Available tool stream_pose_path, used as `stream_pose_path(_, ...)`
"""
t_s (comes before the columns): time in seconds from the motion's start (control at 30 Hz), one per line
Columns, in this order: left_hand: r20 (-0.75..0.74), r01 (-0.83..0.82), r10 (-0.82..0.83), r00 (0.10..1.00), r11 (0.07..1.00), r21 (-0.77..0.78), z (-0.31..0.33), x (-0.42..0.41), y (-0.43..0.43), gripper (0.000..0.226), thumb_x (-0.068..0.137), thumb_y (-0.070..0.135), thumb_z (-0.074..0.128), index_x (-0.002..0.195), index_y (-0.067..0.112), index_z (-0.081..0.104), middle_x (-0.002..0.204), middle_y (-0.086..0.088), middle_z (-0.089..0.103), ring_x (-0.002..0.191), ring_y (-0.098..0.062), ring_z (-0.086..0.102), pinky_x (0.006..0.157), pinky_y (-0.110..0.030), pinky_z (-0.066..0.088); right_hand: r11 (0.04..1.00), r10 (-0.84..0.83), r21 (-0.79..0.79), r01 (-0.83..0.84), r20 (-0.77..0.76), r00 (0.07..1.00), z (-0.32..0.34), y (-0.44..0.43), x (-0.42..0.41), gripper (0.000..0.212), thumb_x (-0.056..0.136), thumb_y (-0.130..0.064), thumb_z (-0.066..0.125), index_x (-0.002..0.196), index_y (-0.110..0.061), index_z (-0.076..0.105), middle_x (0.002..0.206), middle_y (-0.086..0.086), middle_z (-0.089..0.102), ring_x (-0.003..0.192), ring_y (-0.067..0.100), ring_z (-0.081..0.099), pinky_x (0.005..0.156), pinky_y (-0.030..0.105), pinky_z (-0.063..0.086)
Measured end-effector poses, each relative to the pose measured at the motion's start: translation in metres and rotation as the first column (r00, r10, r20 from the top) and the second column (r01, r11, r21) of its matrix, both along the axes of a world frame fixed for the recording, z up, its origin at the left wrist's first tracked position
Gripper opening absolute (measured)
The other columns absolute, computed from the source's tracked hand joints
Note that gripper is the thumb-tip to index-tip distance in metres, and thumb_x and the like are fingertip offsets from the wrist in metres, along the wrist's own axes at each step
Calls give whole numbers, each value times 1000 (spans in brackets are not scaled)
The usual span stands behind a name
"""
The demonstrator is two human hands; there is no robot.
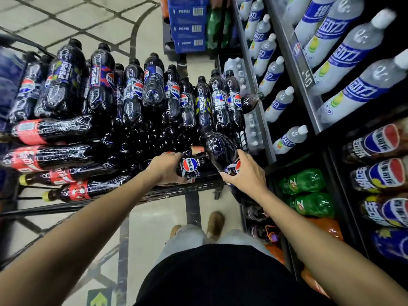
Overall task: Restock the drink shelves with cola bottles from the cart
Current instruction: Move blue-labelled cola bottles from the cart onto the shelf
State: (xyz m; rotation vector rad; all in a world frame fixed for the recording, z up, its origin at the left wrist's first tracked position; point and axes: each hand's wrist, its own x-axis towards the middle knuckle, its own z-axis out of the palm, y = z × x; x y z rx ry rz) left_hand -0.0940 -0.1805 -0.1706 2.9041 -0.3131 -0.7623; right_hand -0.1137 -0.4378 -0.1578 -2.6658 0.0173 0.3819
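A black wire cart (176, 191) in front of me is piled with several dark cola bottles, most with blue Pepsi labels, and red-labelled ones (50, 131) on the left. My left hand (166, 167) grips a black-labelled Pepsi bottle (194, 165) lying at the cart's near right corner. My right hand (245, 173) grips a second dark cola bottle (220, 149), which is tilted with its base up, just to the right of the first. The drink shelves (293, 69) stand on my right.
The shelves hold white-capped clear bottles (353, 49) above, and large Pepsi bottles (375, 144) and green bottles (306, 180) lower down. Stacked blue Pepsi cartons (187, 25) stand beyond the cart. My feet (215, 224) are on tiled floor between cart and shelf.
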Motion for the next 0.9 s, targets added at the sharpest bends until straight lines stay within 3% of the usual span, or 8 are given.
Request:
stream_pose_path(0.2,123,46,-60,991,993,113,20,-15,-9,86,71,61,69,137,14,41,123,-7,57,110,-28,53,87,-38,47,998,-57,18,56,44,997,13,-13,-15,88,71,-58,73,140,-17,38,134,5,51,120,28,53,91,38,44)
stream_pose_path(0.5,226,348,-437,871,872,344,45,-49,-21,89,72,64,68,137,12,38,125,-7,55,113,-26,52,93,-38,45,943,-332,79,324,114,936,17,-18,-98,89,70,-59,74,140,-16,39,133,7,53,119,30,53,87,39,45)
stream_pose_path(0.8,193,533,-569,799,820,209,31,-148,-30,87,68,60,72,135,14,41,130,-9,53,121,-30,48,94,-40,45,747,-660,196,636,97,745,10,8,-254,83,64,-57,77,132,-20,46,125,4,59,114,27,56,90,41,48)
stream_pose_path(0.9,162,617,-642,749,765,184,16,-185,-45,83,68,60,70,133,16,42,126,-8,56,117,-28,51,92,-39,49,659,-746,224,718,69,663,5,7,-318,89,65,-54,79,138,-18,43,132,5,56,121,26,52,96,40,45)
